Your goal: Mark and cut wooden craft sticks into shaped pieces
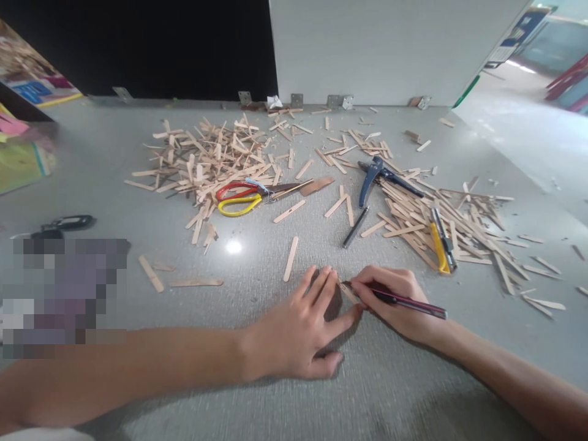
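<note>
My left hand (305,334) lies with its fingers spread on the grey table (257,398). Its fingertips press on a wooden craft stick (350,295), which is partly hidden between my two hands. In a writing grip, my right hand (390,297) holds a slim dark pen (411,301) with a pinkish edge. The pen's tip touches the stick or sits just over it; I cannot tell which. Another craft stick (291,259) rests just beyond my left fingers. Farther off lies a dark pen-shaped tool (355,226).
Scissors (239,199) with red and yellow handles lie beside a large heap of craft sticks (211,150). Blue-handled pliers (374,174) and a yellow utility knife (441,242) rest on a second pile (408,220). A board with hinges (296,99) stands along the back.
</note>
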Tool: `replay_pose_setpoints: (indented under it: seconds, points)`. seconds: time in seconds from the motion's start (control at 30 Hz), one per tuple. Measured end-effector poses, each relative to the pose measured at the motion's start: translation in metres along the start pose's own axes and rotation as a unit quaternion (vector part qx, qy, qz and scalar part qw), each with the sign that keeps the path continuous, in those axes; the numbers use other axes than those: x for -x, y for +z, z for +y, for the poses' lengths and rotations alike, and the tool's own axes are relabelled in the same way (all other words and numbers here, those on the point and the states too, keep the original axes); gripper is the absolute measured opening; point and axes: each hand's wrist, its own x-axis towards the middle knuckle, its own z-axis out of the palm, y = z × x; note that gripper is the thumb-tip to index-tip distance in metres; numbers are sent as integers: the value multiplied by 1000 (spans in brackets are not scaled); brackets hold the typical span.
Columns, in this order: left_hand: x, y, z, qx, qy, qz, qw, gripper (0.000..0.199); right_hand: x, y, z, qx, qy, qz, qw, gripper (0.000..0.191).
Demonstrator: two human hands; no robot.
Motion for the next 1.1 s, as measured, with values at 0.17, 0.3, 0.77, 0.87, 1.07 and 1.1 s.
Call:
replay_pose_setpoints:
  seconds: [0.17, 0.3, 0.77, 0.87, 1.07, 1.1]
  points:
    - [0, -1, 0, -11, 2, 6, 1000, 73, 0, 0, -1, -1, -6, 1, 1000, 22]
    - [1, 0, 0, -11, 0, 6, 1000, 74, 0, 0, -2, 5, -14, -7, 1000, 21]
    - [1, 3, 1, 15, -4, 8, 1000, 72, 1, 1, -1, 6, -18, -6, 1000, 21]
    - [1, 3, 1, 10, -2, 11, 1000, 73, 2, 1, 1, 2, -22, -9, 1000, 20]
    - [2, 3, 1, 9, 0, 13, 1000, 72, 5, 1, 2, 4, -23, -28, 999, 21]
    - [2, 3, 1, 10, 0, 11, 1000, 72, 5, 1, 2, 5, -22, -30, 999, 21]
